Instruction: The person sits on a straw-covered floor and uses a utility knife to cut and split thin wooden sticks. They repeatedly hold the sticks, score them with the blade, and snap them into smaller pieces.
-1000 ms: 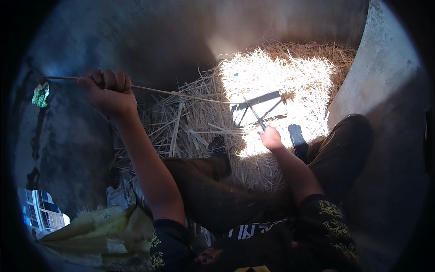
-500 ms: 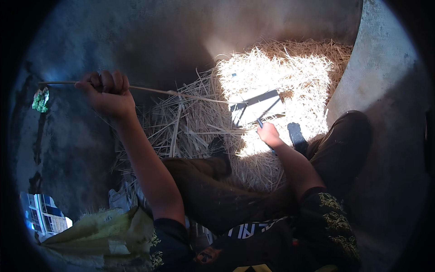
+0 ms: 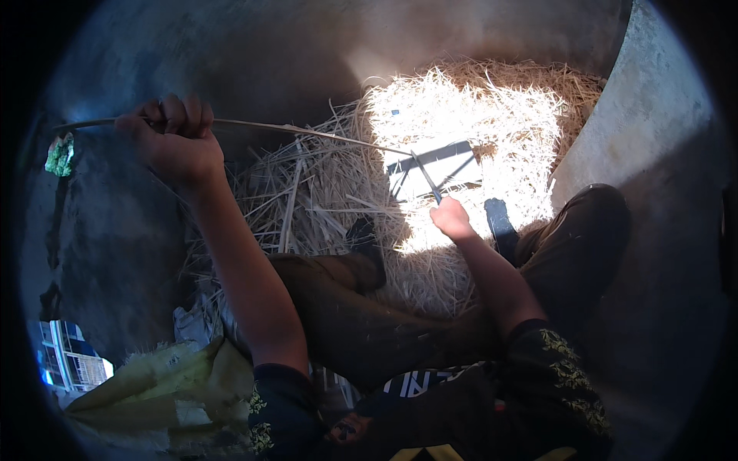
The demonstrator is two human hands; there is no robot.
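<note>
My left hand [image 3: 173, 142] is raised at the left, its fingers closed round a long, thin bamboo strip [image 3: 307, 132]. One end of the strip sticks out past the fist to the left; the rest slopes down to the right into the sunlight. In my right hand [image 3: 452, 217] is a knife [image 3: 427, 177] with a narrow, dark blade. Its tip meets the strip near the strip's right end. Below them a pale, flat board [image 3: 434, 178] with dark bands lies on the shavings; glare washes out its detail.
Pale shavings [image 3: 492, 107] are heaped in front of me, and loose strips [image 3: 288, 200] lie left of them. My bent legs [image 3: 369, 323] frame the near side. Grey walls [image 3: 231, 54] curve around. A yellowish cloth [image 3: 154, 392] lies at lower left, beside an opening [image 3: 77, 361].
The knife has swung up, so its blade now shows against the strip's right part. My left hand has shifted slightly up and left with the strip.
</note>
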